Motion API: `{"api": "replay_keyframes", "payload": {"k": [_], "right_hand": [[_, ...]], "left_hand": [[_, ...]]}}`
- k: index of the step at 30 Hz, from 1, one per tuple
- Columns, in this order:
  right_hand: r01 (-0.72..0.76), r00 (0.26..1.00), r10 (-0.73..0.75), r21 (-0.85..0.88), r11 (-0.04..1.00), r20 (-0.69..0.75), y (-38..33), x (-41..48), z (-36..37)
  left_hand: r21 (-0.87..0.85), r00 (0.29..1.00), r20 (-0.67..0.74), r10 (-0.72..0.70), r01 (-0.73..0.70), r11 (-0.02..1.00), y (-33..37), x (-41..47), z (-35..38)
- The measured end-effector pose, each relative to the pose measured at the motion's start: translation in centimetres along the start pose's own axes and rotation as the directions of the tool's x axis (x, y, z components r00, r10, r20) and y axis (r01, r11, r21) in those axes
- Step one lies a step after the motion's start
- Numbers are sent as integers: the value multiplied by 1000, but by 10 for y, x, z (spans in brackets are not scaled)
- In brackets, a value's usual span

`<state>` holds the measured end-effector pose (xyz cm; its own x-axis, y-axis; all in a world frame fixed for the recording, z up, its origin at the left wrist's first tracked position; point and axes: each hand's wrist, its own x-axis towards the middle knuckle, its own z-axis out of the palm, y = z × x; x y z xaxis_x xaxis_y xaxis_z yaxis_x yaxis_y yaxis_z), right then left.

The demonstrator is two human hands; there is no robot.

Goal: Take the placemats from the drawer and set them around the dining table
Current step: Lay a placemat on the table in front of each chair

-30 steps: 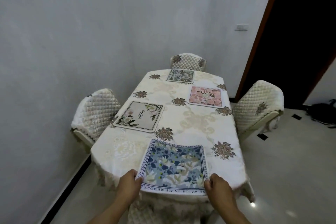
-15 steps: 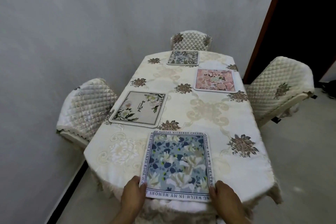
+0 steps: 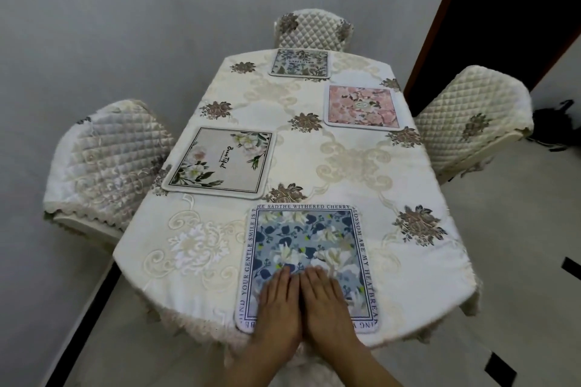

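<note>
A blue floral placemat (image 3: pixel 306 240) with a lettered border lies flat at the near end of the dining table (image 3: pixel 345 163). My left hand (image 3: pixel 278 302) and my right hand (image 3: pixel 327 302) rest side by side on its near half, palms down, fingers together and flat, gripping nothing. A cream placemat (image 3: pixel 220 163) with white flowers lies on the left side. On the right side sits a pink floral placemat (image 3: pixel 361 107). A grey-green floral placemat (image 3: pixel 299 62) lies at the far end.
Quilted cream chairs stand at the left (image 3: pixel 107 160), the far end (image 3: pixel 314 30) and the right (image 3: pixel 471 119). A grey wall runs close along the left and back. A dark doorway (image 3: pixel 518 9) opens at the right, with tiled floor beyond and a dark bag (image 3: pixel 556 122).
My hands have let go of the blue placemat's near corners and moved inward onto its middle, lying flat. The mat now rests fully on the table. The camera has come closer.
</note>
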<state>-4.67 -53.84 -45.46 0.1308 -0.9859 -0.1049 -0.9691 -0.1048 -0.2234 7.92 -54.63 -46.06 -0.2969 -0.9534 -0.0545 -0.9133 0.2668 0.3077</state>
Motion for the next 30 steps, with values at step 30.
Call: {"api": "replay_keyframes", "payload": {"k": [30], "right_hand": [[48, 999, -48, 7, 999, -26, 100, 177, -22]], "left_hand": [[87, 999, -17, 42, -40, 995, -67, 181, -14]]}}
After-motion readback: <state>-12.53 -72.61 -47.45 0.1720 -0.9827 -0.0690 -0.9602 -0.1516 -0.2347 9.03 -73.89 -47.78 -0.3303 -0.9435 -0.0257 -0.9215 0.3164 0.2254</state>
